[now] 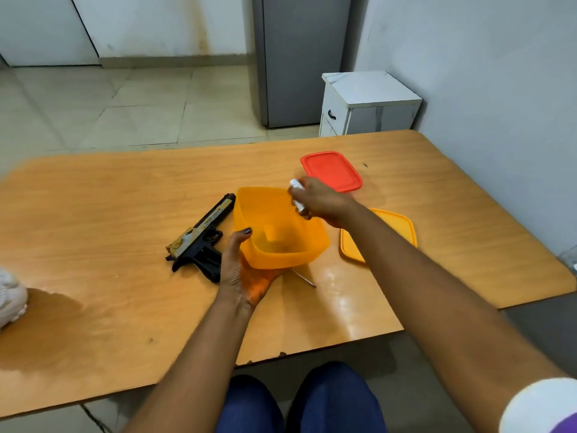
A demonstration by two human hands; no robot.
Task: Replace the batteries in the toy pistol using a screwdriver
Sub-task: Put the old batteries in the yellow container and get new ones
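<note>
Where wooden table (125,214) stands, tiled floor (125,104), fridge (299,57).

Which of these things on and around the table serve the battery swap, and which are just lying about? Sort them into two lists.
For the job:
toy pistol
white batteries, in the right hand
screwdriver shaft, partly hidden
yellow container, tilted by the left hand

Lying about:
red lid
yellow lid
white cloth at the table edge
white cabinet

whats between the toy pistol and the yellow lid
In the head view, the yellow tub, tilted up by the left hand, sits between the toy pistol and yellow lid.
</note>
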